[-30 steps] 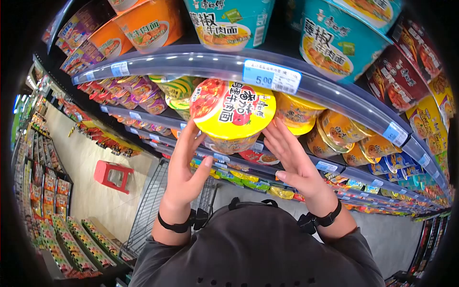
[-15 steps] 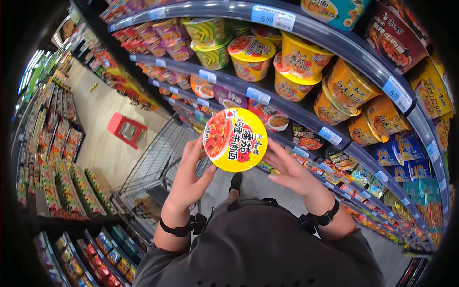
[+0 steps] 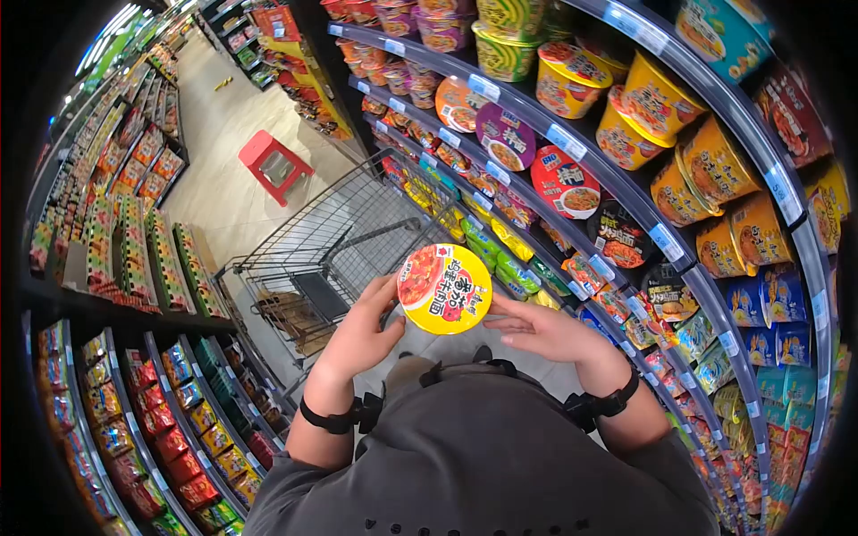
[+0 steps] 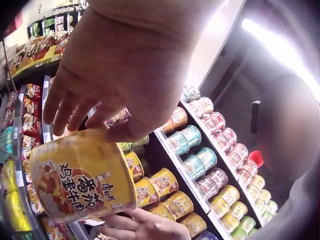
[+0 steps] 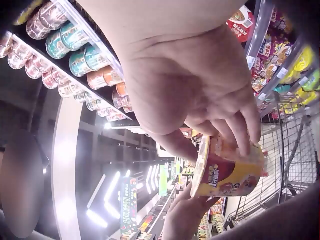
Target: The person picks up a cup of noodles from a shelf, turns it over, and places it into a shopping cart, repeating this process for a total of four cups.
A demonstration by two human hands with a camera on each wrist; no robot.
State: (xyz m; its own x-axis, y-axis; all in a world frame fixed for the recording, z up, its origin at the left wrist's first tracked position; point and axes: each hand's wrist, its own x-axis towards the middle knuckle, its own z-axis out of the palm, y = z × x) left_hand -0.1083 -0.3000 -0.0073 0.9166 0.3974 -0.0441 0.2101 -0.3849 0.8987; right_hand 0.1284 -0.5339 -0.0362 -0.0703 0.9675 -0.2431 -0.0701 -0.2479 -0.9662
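A yellow-lidded instant noodle cup (image 3: 447, 288) is held in front of the body, its printed lid facing up towards the head camera. My left hand (image 3: 357, 330) grips its left side, with the thumb near the lower rim. On the opposite side, the fingers of my right hand (image 3: 554, 332) lie against the cup. The left wrist view shows the cup's printed wall (image 4: 82, 180) below the left hand. In the right wrist view, the right thumb is by the lid edge and the fingers reach over the side wall.
A wire shopping cart (image 3: 308, 263) stands just beyond the hands, with brown cardboard (image 3: 290, 322) inside. Shelves of noodle cups (image 3: 572, 76) and packets curve along the right. Further shelves (image 3: 134, 429) line the left. A red stool (image 3: 273, 165) stands on the aisle floor.
Both hands have drawn the noodle cup away from the shelf and lower towards the body. The view has turned left, bringing more of the cart and aisle into sight.
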